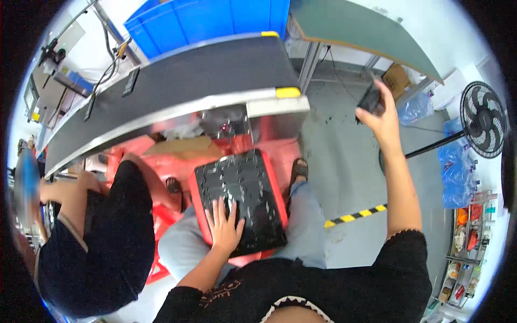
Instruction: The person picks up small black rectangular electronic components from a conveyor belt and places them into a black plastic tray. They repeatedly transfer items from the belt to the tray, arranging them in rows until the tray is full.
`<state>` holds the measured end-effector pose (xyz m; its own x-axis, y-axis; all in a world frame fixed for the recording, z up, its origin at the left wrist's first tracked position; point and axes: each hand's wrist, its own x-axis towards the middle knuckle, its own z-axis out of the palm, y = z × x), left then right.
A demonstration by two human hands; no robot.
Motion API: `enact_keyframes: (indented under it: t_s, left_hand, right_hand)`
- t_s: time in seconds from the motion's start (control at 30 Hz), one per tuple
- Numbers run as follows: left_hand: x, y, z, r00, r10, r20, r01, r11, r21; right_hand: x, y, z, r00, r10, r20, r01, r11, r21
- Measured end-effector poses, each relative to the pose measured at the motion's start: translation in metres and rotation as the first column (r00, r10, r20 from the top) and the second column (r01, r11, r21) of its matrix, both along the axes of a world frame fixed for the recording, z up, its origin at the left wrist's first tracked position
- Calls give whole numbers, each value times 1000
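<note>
Toward two o'clock the right hand [385, 112] pinches a small black block [369, 100] by its edges, a sound hold since it looks light and stiff, while toward seven the left hand [225, 230] lies spread on a glossy, probably slippery black panel [245, 183].

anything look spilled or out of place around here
Possibly: dark specks lie scattered on the grey floor, to the left of the right hand. They stand out against the plainer floor around them; whether they are debris or stains, I can't tell.
</note>
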<state>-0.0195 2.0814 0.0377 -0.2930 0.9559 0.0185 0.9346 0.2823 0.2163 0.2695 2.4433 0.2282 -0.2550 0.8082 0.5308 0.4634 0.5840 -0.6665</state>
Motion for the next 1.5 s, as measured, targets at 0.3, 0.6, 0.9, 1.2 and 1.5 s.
enact_keyframes:
  t_s: [0.3,0.6,0.9,1.2,1.5]
  left_hand:
    - [-17,-6,-21,996,-62,71,71,990,-125]
    - [-21,-4,-16,997,-42,72,52,989,-140]
    - [-18,-4,-20,998,-12,65,17,997,-79]
    - [-25,-20,-2,968,189,165,-209,971,117]
    - [-12,-62,-58,820,424,385,-506,852,138]
  right_hand:
    - [-159,244,42,879,-192,436,135,978,158]
    - [-162,324,25,733,30,680,181,954,-237]
    - [-241,150,80,916,318,246,-364,915,172]
    - [-363,111,52,578,492,651,-471,853,-225]
    - [-328,-18,46,841,301,450,-523,665,533]
